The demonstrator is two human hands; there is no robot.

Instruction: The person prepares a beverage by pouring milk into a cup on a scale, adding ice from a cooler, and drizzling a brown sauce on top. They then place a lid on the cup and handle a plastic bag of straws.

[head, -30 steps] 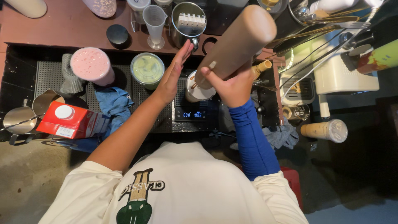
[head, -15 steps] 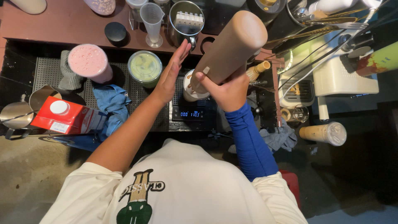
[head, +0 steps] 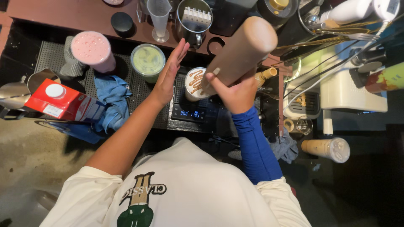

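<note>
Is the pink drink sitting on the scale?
No, the pink drink stands off on the grey mat; a white-topped cup with brown drizzle sits on the scale.

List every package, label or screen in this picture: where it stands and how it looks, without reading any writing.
Milk carton: far left on the counter, lying tilted; red box, white round cap, white label.
Scale screen: under the topped cup, by the right hand; black, blue digits.
Squeeze bottle: far right; green label, red band.
</note>
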